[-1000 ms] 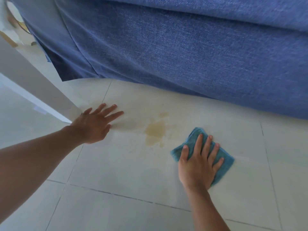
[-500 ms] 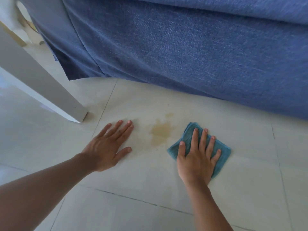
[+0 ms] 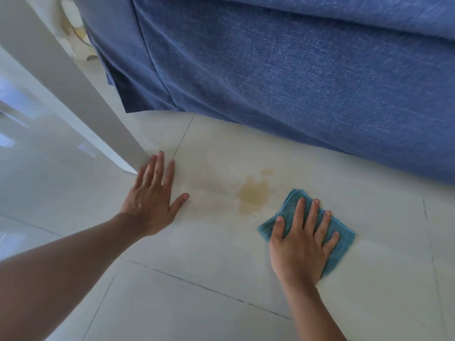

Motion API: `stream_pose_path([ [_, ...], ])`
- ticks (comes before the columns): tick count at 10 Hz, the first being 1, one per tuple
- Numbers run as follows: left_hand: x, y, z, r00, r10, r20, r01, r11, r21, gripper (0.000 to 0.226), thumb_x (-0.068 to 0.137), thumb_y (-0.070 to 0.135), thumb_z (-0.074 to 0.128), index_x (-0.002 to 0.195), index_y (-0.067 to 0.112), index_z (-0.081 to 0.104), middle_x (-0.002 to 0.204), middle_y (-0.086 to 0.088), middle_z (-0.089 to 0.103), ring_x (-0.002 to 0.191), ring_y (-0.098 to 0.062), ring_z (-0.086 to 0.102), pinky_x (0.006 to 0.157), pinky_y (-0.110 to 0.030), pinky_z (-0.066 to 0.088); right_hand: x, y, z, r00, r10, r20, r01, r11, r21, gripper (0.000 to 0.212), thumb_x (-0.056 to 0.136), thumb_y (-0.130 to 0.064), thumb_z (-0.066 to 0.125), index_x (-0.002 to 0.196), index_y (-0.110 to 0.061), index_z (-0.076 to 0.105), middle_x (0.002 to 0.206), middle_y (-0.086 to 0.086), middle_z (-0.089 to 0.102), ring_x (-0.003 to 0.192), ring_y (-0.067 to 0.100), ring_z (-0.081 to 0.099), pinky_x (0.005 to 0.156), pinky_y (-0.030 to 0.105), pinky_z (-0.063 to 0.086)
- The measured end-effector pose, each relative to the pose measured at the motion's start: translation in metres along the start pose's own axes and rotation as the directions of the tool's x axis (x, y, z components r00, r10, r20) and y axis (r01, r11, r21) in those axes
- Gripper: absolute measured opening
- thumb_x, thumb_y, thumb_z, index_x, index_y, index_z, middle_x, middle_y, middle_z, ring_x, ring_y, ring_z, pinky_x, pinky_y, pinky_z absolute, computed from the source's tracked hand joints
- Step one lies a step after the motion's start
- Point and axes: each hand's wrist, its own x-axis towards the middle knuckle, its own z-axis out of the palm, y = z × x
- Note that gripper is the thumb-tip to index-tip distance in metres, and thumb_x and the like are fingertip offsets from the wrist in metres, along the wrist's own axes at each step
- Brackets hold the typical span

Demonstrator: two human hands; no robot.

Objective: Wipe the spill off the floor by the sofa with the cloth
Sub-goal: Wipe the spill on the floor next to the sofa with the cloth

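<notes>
A yellowish-brown spill (image 3: 253, 193) lies on the pale tiled floor (image 3: 197, 303) just in front of the blue sofa (image 3: 295, 82), with a fainter smear stretching left of it. A folded teal cloth (image 3: 343, 238) lies flat on the floor to the right of the spill, not touching the darkest patch. My right hand (image 3: 301, 244) presses flat on the cloth with fingers spread. My left hand (image 3: 152, 200) rests palm down on the bare floor left of the smear, fingers apart, holding nothing.
A white slanted furniture leg or panel (image 3: 81, 94) comes down to the floor right at my left hand's fingertips. The sofa's fabric skirt hangs to the floor along the back. Tile joints run across the floor in front of me.
The view has shifted. My left hand has slid up and left to the foot of the white panel. My right hand with the cloth now sits slightly farther right of the spill.
</notes>
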Motion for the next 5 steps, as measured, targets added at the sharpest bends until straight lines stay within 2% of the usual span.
stream_pose_path([
  [1,0.006,0.021,-0.005,0.966,0.258,0.003,-0.257,0.965,-0.049,0.076,0.098,0.061,0.012,0.159,0.018,-0.001,0.166,-0.009,-0.009,0.153,-0.031,-0.007,0.124,-0.049,0.009,0.0,-0.002,0.0,1.0,-0.005,-0.001,0.005,1.0,0.003,0.073,0.094,-0.057,0.011,0.161,-0.027,0.006,0.17,-0.002,-0.002,0.157,0.024,-0.006,0.124,0.055,-0.004],
  [2,0.007,0.044,0.0,0.919,0.387,0.072,-0.384,0.922,-0.05,0.072,0.098,0.06,0.005,0.157,0.023,-0.011,0.165,0.001,-0.017,0.152,-0.021,-0.014,0.124,-0.042,0.0,0.0,-0.002,0.0,1.0,-0.009,0.005,0.009,1.0,0.002,0.073,0.094,-0.057,0.01,0.161,-0.027,0.005,0.17,-0.002,-0.003,0.157,0.024,-0.008,0.124,0.055,-0.004],
  [4,0.003,0.032,0.004,0.946,0.312,0.084,-0.31,0.95,-0.039,0.079,0.094,0.062,-0.001,0.157,0.017,-0.012,0.165,0.002,-0.015,0.153,-0.014,-0.007,0.124,-0.04,0.006,0.002,0.0,-0.002,1.0,-0.022,0.018,0.022,1.0,0.002,0.073,0.094,-0.057,0.009,0.161,-0.027,0.003,0.17,-0.002,-0.006,0.156,0.025,-0.01,0.124,0.055,-0.007],
  [5,-0.004,0.022,0.007,0.967,0.232,0.104,-0.227,0.972,-0.052,0.085,0.09,0.065,-0.003,0.156,0.013,-0.011,0.164,-0.002,-0.017,0.152,-0.017,-0.012,0.124,-0.035,0.002,0.015,-0.002,-0.004,0.997,-0.072,0.041,0.072,0.997,-0.016,0.072,0.095,-0.057,0.011,0.161,-0.028,0.002,0.17,-0.003,-0.007,0.156,0.025,-0.011,0.124,0.054,-0.007],
])
